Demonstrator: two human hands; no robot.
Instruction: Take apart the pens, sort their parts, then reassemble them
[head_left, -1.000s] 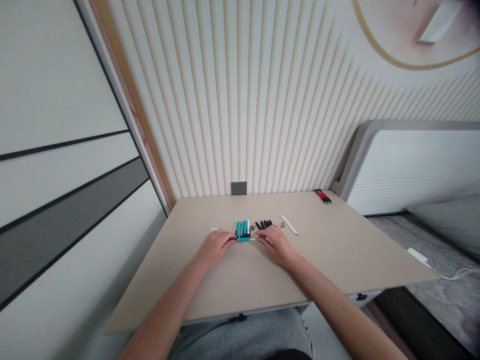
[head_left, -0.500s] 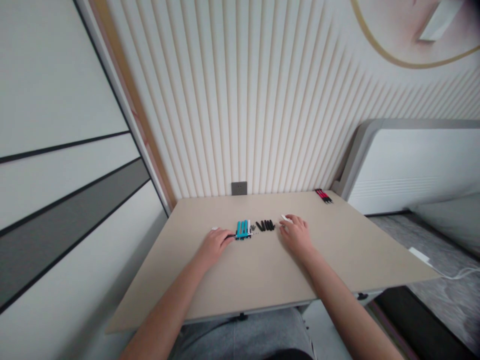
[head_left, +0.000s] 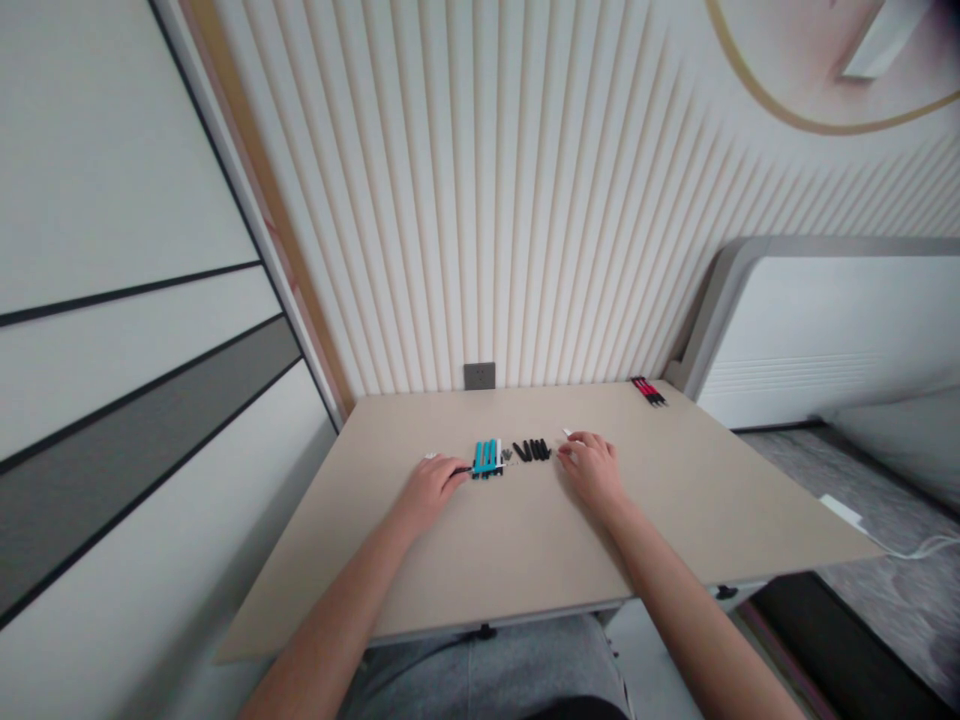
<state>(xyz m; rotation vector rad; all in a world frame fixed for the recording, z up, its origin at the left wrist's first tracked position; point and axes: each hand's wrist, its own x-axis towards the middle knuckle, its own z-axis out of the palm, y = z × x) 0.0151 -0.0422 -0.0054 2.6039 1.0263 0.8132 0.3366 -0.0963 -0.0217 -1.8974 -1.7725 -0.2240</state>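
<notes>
My left hand [head_left: 439, 482] pinches a thin black pen part [head_left: 463, 470], from which a narrow pale rod seems to point right, across the lower ends of a row of blue pen barrels [head_left: 484, 455]. A white barrel [head_left: 499, 452] lies at the right end of that row. Small grey pieces [head_left: 507, 455], perhaps springs, are beside it, followed by several short black tubes [head_left: 532, 450]. Just right of these, my right hand [head_left: 592, 468] rests with thumb and fingers together; what is between the fingertips is too small to name. A white piece [head_left: 568, 433] sticks out behind its fingers.
Several red and black pens [head_left: 648, 391] lie at the back right corner of the beige table [head_left: 487, 560]. A grey wall socket [head_left: 479, 376] sits above the back edge. A white wardrobe [head_left: 150, 480] stands left, a bed headboard [head_left: 840, 330] right.
My right fingers have closed slightly and shifted a little left towards the black tubes. Less of the white piece shows behind them. My left hand stays nearly still.
</notes>
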